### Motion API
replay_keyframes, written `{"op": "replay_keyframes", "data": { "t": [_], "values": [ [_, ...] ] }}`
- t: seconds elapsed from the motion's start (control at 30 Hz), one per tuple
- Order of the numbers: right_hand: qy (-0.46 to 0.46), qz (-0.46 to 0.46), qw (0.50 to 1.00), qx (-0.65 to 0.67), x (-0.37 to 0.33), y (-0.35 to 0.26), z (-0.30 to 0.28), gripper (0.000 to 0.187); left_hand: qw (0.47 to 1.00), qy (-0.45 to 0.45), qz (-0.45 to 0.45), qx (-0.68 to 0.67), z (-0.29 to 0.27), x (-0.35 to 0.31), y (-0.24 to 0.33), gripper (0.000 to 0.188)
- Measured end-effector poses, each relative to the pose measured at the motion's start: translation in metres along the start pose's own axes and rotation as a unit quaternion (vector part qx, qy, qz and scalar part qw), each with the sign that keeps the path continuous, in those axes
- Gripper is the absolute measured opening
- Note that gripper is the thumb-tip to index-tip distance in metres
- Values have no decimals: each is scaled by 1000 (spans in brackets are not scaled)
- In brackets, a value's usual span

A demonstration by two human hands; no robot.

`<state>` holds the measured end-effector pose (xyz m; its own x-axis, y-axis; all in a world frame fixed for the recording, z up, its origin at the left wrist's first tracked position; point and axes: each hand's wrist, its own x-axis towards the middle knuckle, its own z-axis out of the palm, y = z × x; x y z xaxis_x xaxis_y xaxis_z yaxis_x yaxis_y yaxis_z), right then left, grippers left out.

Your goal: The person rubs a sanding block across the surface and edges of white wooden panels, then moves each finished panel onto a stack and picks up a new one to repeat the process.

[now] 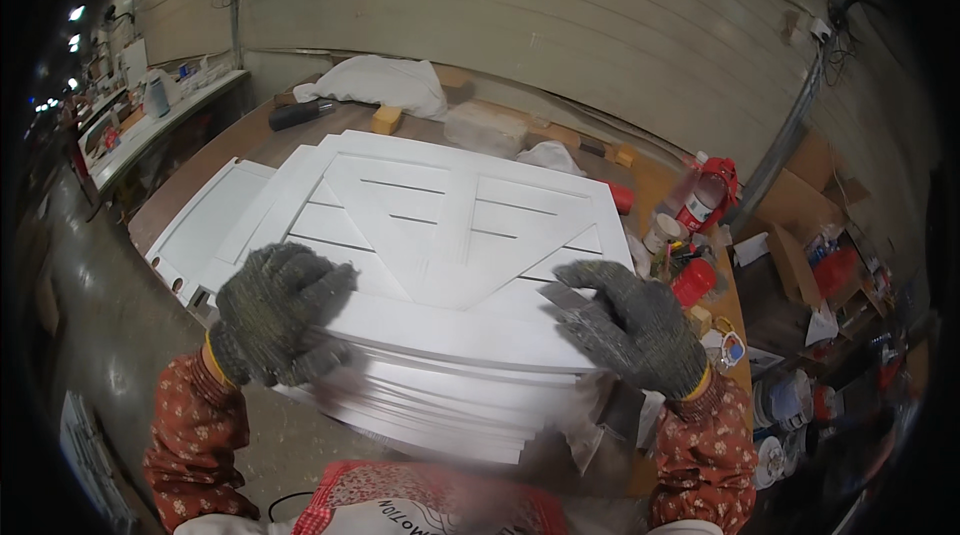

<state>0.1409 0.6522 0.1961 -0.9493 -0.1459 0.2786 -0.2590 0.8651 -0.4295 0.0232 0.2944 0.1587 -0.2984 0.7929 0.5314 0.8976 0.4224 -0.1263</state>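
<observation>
A white door-like panel point(440, 195) with grooves and raised diagonal strips lies on a stack of white panels point(450, 400). At its front left corner is my left hand point(280, 315), in a dark grey knitted glove. The fingers are bent and apart from the thumb, with nothing visible between them; the thumb side is blurred against the panel's edge. Over the front right part of the panel, my right hand point(640, 325), gloved alike, is closed on a small flat grey block point(575, 302). Whether the block touches the panel I cannot tell.
Another white panel point(205, 225) lies left of the stack. Behind are a white cloth point(380, 83), a dark-handled tool point(298, 115) and a yellow wooden block point(386, 119). Bottles and a red cup-like object point(693, 282) crowd the right table edge, with cardboard boxes point(795, 205) beyond.
</observation>
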Motion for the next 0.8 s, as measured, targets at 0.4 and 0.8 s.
{"op": "replay_keyframes", "data": {
  "t": [0.4,0.8],
  "values": [
    [89,-188,974,-85,57,1,60,23,991,71,-55,99,43,28,54,68],
    [-22,-247,915,-318,81,-5,56,37,983,120,-38,133,69,14,44,71]
  ]
}}
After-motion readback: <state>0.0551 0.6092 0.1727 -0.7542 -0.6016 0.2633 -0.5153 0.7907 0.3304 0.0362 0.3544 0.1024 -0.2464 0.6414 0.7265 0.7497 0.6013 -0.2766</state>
